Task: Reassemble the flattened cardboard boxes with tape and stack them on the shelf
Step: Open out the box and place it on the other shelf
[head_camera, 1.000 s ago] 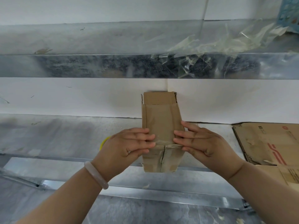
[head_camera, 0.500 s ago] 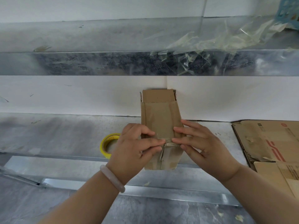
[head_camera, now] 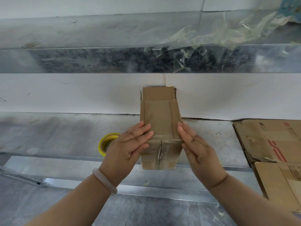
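A small brown cardboard box [head_camera: 160, 118] stands on the metal shelf [head_camera: 57, 132] against the white wall, with brown tape running over its top and down its near face. My left hand [head_camera: 130, 144] presses flat against the box's left side with straight fingers. On the right side my right hand [head_camera: 195, 147] lies flat as well, fingers straight. A yellow roll of tape [head_camera: 106, 142] lies on the shelf just left of my left hand, partly hidden by it.
Flattened cardboard boxes [head_camera: 273, 144] lie on the shelf at the right. An upper metal shelf [head_camera: 97, 59] runs across the top, with crumpled clear tape scraps [head_camera: 211, 38] on it. A metal rail edges the shelf front.
Both hands have moved from the box's top front edge out to its left and right sides. The fingers have straightened along the sides. The box has stayed in place.
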`<state>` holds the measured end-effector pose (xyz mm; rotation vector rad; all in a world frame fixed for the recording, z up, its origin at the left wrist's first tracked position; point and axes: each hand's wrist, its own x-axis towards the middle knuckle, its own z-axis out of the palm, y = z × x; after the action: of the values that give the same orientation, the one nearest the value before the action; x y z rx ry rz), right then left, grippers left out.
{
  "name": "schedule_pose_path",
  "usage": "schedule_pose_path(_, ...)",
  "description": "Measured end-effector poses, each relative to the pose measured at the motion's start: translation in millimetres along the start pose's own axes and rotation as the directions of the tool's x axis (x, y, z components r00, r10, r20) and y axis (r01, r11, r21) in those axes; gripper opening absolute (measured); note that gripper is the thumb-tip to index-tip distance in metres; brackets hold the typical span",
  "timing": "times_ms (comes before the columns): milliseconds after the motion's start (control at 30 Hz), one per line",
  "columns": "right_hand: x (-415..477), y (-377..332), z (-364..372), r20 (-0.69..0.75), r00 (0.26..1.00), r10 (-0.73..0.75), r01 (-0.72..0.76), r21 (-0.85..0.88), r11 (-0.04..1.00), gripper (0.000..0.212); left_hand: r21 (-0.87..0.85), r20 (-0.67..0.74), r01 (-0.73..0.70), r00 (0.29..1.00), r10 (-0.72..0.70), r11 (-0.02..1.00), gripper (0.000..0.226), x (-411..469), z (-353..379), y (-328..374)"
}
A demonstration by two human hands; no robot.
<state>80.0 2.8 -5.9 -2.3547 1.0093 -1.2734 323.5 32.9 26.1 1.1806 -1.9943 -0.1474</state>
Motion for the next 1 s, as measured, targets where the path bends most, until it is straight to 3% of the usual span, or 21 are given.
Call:
schedule_pose_path(200, -17, -35, 29, 0.118, 0.957, 0.264, -0.288, 0.336, 0.897, 0.075, 0.043, -0.05, 0.071, 0.996, -0.069, 0.997, 0.059, -28, 31, 14)
schedule_pose_path(333, -19, -33, 21, 0.197, 0.927, 0.318, -0.371, 0.382, 0.846, 0.078, 0.183, -0.065, 0.038, 0.998, -0.026, 0.982, 0.049, -17, 14, 17)
schedule_pose_path(433, -31, -22, 5, 0.326, 0.867, 0.377, -0.462, 0.243, 0.853, 0.076, 0.388, -0.023, -0.034, 0.999, 0.047, 0.921, 0.059, 9, -1, 27)
schedule_pose_path(500, -43, -15, -2, 0.394, 0.805, 0.443, -0.508, 0.074, 0.858, 0.078, 0.475, 0.168, -0.158, 0.982, 0.087, 0.866, 0.074, 26, 0, 35)
schedule_pose_path(567, -58, -6, -6, 0.432, 0.702, 0.566, -0.612, -0.04, 0.79, 0.075, 0.501, 0.358, -0.289, 0.927, 0.109, 0.816, 0.073, 39, 7, 39)
schedule_pose_path(633, -70, -1, -10, 0.417, 0.615, 0.669, -0.722, -0.043, 0.691, 0.066, 0.516, 0.38, -0.305, 0.919, 0.105, 0.8, 0.059, 47, 11, 41)
schedule_pose_path(733, -78, -12, -23, 0.304, 0.607, 0.734, -0.794, 0.203, 0.573, 0.059, 0.434, 0.205, -0.135, 0.977, 0.048, 0.891, 0.053, 43, 4, 52)
schedule_pose_path(800, -75, -26, -34, 0.157, 0.653, 0.741, -0.731, 0.389, 0.561, 0.061, 0.275, 0.037, 0.033, 0.998, -0.045, 0.961, 0.054, 40, -5, 64)
schedule_pose_path(900, -59, -42, -49, -0.021, 0.714, 0.7, -0.549, 0.603, 0.579, 0.055, 0.065, -0.13, 0.248, 0.963, -0.238, 0.967, 0.055, 40, -15, 76)
schedule_pose_path(1000, -37, -46, -59, -0.081, 0.751, 0.655, -0.454, 0.658, 0.601, 0.051, -0.08, -0.188, 0.407, 0.89, -0.415, 0.91, 0.051, 44, -21, 74)
